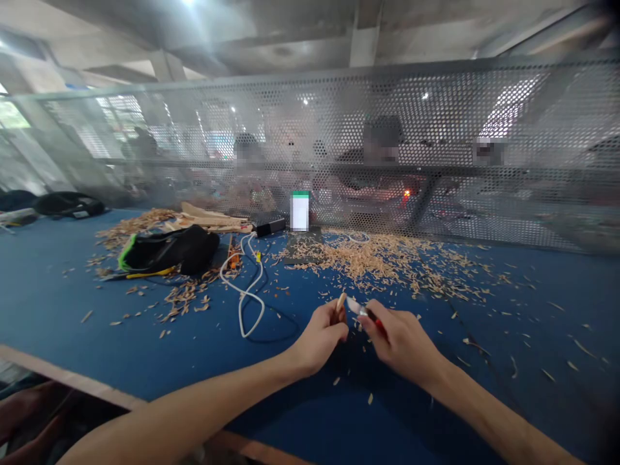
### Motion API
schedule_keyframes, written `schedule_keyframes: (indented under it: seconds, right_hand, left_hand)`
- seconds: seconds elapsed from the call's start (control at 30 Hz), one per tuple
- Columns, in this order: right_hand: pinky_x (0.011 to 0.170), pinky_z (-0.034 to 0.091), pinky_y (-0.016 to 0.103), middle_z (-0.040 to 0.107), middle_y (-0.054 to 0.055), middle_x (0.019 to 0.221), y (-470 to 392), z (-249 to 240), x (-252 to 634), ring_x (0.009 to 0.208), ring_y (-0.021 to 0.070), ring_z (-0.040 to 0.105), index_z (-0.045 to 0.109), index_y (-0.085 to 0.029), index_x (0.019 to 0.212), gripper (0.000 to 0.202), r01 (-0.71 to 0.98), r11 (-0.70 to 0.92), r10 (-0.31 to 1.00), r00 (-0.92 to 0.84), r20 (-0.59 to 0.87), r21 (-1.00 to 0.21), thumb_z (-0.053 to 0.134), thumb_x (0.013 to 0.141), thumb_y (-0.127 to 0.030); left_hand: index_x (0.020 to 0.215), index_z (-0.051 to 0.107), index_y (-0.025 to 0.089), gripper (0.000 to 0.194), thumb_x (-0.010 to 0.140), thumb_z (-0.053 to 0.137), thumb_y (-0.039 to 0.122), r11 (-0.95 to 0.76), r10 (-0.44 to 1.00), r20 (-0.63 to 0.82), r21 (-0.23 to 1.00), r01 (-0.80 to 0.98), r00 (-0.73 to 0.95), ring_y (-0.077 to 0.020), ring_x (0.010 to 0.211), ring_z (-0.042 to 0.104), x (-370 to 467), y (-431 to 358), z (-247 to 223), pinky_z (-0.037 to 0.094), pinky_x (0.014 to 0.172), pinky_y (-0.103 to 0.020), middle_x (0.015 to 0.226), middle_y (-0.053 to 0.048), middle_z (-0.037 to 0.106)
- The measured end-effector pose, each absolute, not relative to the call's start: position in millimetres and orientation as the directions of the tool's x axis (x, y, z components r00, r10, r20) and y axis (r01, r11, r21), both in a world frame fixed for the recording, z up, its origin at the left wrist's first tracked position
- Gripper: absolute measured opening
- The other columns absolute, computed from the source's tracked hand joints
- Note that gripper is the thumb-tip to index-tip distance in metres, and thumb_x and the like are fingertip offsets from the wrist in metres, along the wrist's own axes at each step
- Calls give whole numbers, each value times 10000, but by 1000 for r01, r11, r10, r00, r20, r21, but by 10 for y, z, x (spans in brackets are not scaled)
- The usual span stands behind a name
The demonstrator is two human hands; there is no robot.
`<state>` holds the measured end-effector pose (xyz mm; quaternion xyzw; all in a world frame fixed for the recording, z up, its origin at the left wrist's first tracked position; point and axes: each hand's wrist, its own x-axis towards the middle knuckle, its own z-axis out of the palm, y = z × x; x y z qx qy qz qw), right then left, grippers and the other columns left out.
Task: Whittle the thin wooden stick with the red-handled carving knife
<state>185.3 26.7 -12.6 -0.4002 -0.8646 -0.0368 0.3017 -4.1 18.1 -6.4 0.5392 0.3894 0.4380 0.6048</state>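
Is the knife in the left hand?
No, the knife is in the right hand, and the left hand grips a piece of wood.

Your blue bench (184,361) has a broad spread of wood shavings (382,261) along its far edge. Toward the far left corner, you have a black bag (179,250) among more shavings, with wood strips (213,218) behind it and a looped white cable (248,294) to its right.

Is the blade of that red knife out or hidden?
Out. The shiny blade shows past the red handle in the right hand, near the piece of wood in the left hand.
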Motion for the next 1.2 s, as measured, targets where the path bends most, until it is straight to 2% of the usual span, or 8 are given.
schedule_keyframes:
  seconds: [0.1,0.2,0.47,0.67,0.93,1.07,1.13,1.2]
  right_hand:
    - [528,325,280,707,36,685,222,-138,1740,556,165,652,565,-217,919,330,709,690,683,-567,461,-150,323,1076,-377]
    - [528,307,287,729,50,719,244,-171,1719,581,171,664,590,-207,946,329,736,665,718,-583,379,-127,338,1075,-374]
    - [530,223,291,755,78,799,367,-171,1853,610,160,658,648,-192,1028,436,787,617,746,-588,313,7,323,1079,-479]
    - [530,176,306,753,78,794,465,-164,1963,591,167,637,660,-199,1041,501,812,580,755,-564,335,61,276,1079,-519]
    - [532,219,302,746,74,747,603,-247,1997,553,177,621,679,-206,1017,480,837,546,757,-512,406,37,311,1061,-510]
    - [526,278,291,679,75,599,936,-167,2602,482,197,583,652,-204,877,489,971,178,923,-109,369,-160,284,1043,-480]
    - [546,308,298,692,92,642,1044,-148,2909,535,222,609,642,-209,870,471,984,51,897,30,441,-172,298,1027,-489]
    - [559,329,301,678,83,622,1061,-170,3022,543,230,610,632,-219,837,470,988,16,899,53,434,-153,315,1018,-514]
  left_hand:
    - [730,431,205,246,544,551,99,-33,942,58,996,-81,329,-94,624,335,-20,146,-51,271,553,-233,660,65,391]
    - [744,425,213,265,521,518,105,5,918,11,999,-39,397,-91,590,291,-16,138,-40,231,527,-243,639,74,363]
    - [668,444,203,127,602,520,126,-70,922,-10,979,192,386,-114,612,326,-20,209,-81,240,558,-261,616,53,375]
    - [648,371,223,203,708,532,113,-180,958,65,894,411,280,-117,598,316,-19,231,-88,215,571,-287,611,60,377]
    - [609,334,221,285,752,557,115,-165,963,57,897,409,265,-108,584,296,-15,234,-67,197,563,-294,579,64,346]
    - [583,282,226,426,849,603,316,-104,976,26,929,355,218,-99,570,231,-88,131,-87,169,547,-284,560,71,250]
    - [588,275,233,520,912,538,543,-57,967,-7,968,246,254,-94,540,203,-110,101,-102,161,531,-282,549,76,217]
    - [567,274,236,616,914,434,718,-16,948,-39,985,171,316,-91,515,193,-109,97,-111,168,516,-284,525,76,209]
